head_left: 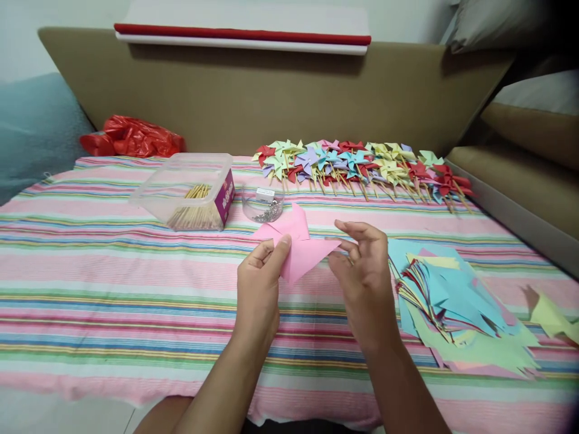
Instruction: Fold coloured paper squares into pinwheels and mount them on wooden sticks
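Observation:
A pink cut paper square (pixel 296 244), partly folded into a pinwheel shape, is held above the striped cloth. My left hand (pixel 260 286) pinches its left side, thumb on top. My right hand (pixel 364 280) pinches the paper's right tip with its fingers curled. Just behind the paper stands a small clear cup (pixel 263 205) with metal pins in it. A clear plastic box (pixel 190 191) with wooden sticks lies to the left of the cup.
A row of finished coloured pinwheels (pixel 362 166) lies along the far side of the striped tablecloth (pixel 113 271). A pile of cut coloured papers (pixel 456 304) sits at right. A red plastic bag (pixel 133 137) lies at far left, a brown board (pixel 271 90) behind.

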Motion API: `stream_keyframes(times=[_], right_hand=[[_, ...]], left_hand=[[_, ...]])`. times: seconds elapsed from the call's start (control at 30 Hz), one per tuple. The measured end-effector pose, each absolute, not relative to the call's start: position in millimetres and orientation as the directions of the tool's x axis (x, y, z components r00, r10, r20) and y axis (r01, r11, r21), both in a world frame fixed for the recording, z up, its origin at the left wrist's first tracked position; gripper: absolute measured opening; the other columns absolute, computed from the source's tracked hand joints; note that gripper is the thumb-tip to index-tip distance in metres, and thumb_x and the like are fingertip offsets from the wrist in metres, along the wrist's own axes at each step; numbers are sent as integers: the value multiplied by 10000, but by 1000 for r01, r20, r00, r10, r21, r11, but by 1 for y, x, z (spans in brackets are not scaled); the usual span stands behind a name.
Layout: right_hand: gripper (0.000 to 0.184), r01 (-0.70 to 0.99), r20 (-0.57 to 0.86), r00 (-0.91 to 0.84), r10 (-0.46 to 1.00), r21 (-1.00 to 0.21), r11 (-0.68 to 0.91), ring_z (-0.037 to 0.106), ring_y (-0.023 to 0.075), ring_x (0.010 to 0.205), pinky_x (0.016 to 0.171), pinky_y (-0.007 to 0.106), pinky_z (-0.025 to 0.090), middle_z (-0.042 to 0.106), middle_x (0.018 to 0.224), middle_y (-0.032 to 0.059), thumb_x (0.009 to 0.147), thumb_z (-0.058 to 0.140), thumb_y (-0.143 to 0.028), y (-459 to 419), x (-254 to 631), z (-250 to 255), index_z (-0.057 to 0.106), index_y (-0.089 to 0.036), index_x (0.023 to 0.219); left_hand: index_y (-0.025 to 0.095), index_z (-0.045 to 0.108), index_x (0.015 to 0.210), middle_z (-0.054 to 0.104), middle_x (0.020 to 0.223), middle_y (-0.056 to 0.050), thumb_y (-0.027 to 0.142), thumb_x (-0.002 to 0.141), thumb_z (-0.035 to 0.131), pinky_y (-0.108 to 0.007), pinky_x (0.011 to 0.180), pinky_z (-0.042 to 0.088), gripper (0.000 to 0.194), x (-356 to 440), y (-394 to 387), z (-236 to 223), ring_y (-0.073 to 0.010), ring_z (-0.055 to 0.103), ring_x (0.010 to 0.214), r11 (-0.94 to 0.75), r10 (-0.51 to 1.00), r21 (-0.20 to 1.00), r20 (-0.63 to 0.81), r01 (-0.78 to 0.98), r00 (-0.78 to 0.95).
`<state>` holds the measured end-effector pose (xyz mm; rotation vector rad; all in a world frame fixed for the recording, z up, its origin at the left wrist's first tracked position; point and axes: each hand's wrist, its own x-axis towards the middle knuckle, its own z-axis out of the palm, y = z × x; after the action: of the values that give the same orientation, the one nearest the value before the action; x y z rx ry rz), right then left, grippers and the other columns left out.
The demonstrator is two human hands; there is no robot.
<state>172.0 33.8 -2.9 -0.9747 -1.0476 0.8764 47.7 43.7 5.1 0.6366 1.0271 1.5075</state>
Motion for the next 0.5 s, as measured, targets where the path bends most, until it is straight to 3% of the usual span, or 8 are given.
stream_keyframes(times=[0.1, 0.23, 0.43, 0.5], right_hand=[[354, 200, 474, 153, 867, -874, 442, 515, 257, 1275, 1010, 465, 473, 492, 1432, 79, 864, 587, -157, 31, 175, -4, 568, -302, 1187], [299, 480, 563, -64, 824, -707, 520, 458, 275, 1333, 1086, 522, 406, 367, 1515, 67, 868, 556, -106, 30, 179, -7, 688, -291, 1063], [55, 456, 567, -22, 824, -727, 513, 516, 279, 1286, 1067, 498, 425, 435, 1470, 55, 876, 710, -262, 31, 177, -5, 749, -289, 904], [54, 419, 551, 26, 834, -763, 492, 541, 270, 1257, 1064, 491, 430, 473, 1438, 63, 892, 707, -316, 31, 175, -4, 745, -280, 880]], left_hand=[[168, 748, 769, 683, 752, 14, 384, 691, 863, -212, 646, 450, 257, 48, 43, 6, -104, 566, 668, 31, 964, 872, -156, -488, -217], [166, 733, 766, 673, 741, 20, 360, 700, 860, -212, 653, 449, 241, 47, 43, 6, -101, 565, 666, 30, 963, 871, -156, -491, -218], [163, 718, 766, 641, 736, 26, 349, 743, 835, -200, 658, 433, 221, 45, 43, 4, -90, 531, 670, 24, 973, 874, -132, -485, -190], [163, 703, 736, 610, 695, 35, 346, 737, 839, -201, 655, 423, 228, 46, 43, 4, -88, 506, 652, 19, 974, 888, -120, -460, -192]])
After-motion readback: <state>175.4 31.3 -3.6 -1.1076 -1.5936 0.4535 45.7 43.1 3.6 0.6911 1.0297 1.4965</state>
